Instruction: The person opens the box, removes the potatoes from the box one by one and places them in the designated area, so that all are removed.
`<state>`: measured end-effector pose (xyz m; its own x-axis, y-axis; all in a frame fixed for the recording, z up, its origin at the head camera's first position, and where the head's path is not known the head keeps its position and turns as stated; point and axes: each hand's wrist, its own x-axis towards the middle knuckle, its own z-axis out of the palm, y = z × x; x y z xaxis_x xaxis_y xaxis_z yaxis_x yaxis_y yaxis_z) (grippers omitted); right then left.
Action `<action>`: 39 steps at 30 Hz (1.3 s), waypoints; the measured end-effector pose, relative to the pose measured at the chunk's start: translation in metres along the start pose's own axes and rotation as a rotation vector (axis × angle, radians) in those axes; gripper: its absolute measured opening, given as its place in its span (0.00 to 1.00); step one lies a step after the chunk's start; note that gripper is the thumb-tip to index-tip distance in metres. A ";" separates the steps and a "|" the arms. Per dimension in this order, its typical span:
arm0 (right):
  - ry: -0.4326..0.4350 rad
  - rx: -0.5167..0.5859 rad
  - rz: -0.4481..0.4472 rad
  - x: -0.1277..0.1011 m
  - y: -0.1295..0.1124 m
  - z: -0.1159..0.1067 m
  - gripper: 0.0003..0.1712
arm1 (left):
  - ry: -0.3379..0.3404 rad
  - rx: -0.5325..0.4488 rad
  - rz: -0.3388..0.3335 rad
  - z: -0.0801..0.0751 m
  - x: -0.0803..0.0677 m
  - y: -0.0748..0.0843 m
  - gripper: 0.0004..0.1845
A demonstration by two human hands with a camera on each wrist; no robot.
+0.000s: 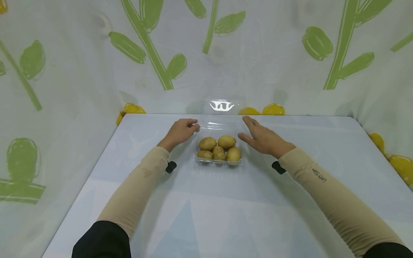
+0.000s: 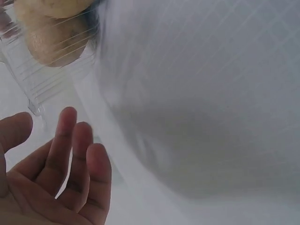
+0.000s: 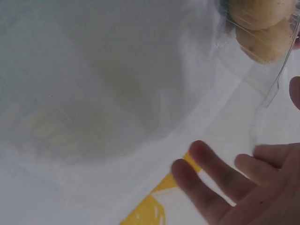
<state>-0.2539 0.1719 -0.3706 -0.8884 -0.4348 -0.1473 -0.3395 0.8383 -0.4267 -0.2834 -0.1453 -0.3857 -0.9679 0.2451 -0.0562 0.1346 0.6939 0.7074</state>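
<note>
Your left hand (image 1: 180, 132) and right hand (image 1: 262, 138) flank the open clear clamshell box (image 1: 220, 162), fingers relaxed, grasping nothing. Its thin plastic will likely flex under the potatoes (image 1: 219, 147). Support the base walls, not the lid (image 1: 222, 114).

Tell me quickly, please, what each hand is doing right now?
Left hand: open, fingers relaxed beside the clear plastic clamshell box of yellow-brown potatoes, holding nothing.
Right hand: open, fingers straight, on the box's other side, holding nothing.
</note>
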 end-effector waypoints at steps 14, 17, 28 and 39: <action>0.001 0.002 0.001 -0.002 0.002 0.007 0.48 | 0.000 0.005 -0.004 0.001 -0.003 -0.001 0.28; 0.042 0.036 0.004 -0.004 0.004 0.006 0.47 | 0.008 0.028 -0.010 0.000 -0.004 0.000 0.27; 0.185 0.100 -0.011 -0.015 0.020 -0.002 0.47 | 0.004 0.063 0.021 -0.015 -0.027 0.002 0.31; 0.338 0.151 -0.094 -0.036 0.026 -0.013 0.47 | -0.025 0.381 0.201 -0.011 -0.069 0.007 0.41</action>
<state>-0.2348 0.2139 -0.3648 -0.9158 -0.3535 0.1906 -0.3975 0.7307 -0.5550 -0.2184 -0.1648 -0.3695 -0.9096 0.4140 0.0354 0.3931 0.8298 0.3960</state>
